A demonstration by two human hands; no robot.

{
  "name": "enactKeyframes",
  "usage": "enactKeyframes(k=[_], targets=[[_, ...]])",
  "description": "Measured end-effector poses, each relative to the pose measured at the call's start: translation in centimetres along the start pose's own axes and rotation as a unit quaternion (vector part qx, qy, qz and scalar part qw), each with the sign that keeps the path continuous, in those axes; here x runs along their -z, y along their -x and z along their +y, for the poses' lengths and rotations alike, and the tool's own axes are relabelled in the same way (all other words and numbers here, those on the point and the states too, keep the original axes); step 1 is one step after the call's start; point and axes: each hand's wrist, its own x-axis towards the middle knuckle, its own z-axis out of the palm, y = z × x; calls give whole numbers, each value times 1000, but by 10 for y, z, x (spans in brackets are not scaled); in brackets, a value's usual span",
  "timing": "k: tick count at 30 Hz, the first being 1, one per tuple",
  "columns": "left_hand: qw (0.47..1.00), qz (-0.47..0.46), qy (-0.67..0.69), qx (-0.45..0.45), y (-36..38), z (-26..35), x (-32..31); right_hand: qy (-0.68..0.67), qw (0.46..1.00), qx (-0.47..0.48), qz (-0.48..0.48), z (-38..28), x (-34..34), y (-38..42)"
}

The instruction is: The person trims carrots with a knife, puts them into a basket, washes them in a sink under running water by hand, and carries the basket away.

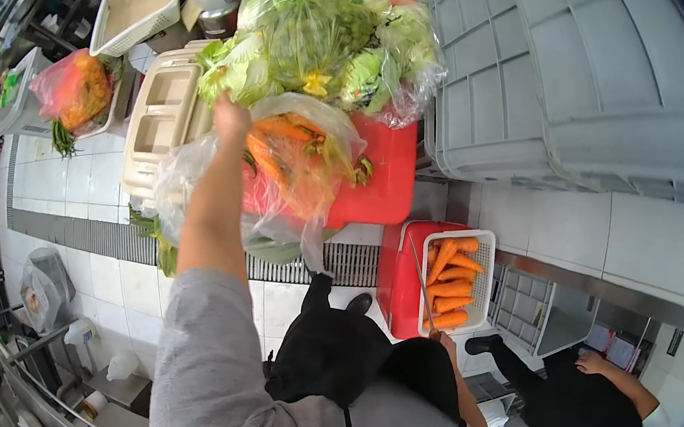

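My left hand (231, 116) reaches forward with its fingers drawn in, at the edge of the lettuce leaves (242, 75) and beside a clear plastic bag (322, 130). What it grips, if anything, is hidden. Carrots (284, 130) show inside that bag, which rests on a red surface (384, 169). Low on the right, my right hand (440, 337) is closed round a knife (421, 276), its long blade pointing away from me. Next to the blade, several peeled-looking carrots (453, 285) lie in a white basket (488, 272) on a red container (394, 280).
Large bagged greens (308, 19) lie behind the carrot bag. Beige trays (160, 108) stand at the left, grey crates (495, 64) at the right. A floor drain grate (349, 264) runs across the tiles. Another person's hand (588, 362) is at lower right.
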Motion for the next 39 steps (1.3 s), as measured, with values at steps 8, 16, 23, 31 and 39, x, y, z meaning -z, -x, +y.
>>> enactKeyframes(k=[8, 16, 23, 31, 39], targets=[[984, -117, -130, -32, -100, -11, -1, -47, 998, 18, 36, -71, 2, -16], [966, -148, 175, -117, 43, 23, -8, -29, 996, 1, 83, -148, -9, -102], [965, -223, 140, -9, 143, 35, -19, -72, 992, -28, 104, -226, -49, -226], [990, -30, 31, 131, 130, -89, -24, -42, 977, 97, 185, -265, -27, -270], [970, 122, -39, 207, 73, -88, -75, -404, 769, 396, 297, -462, 128, -394]])
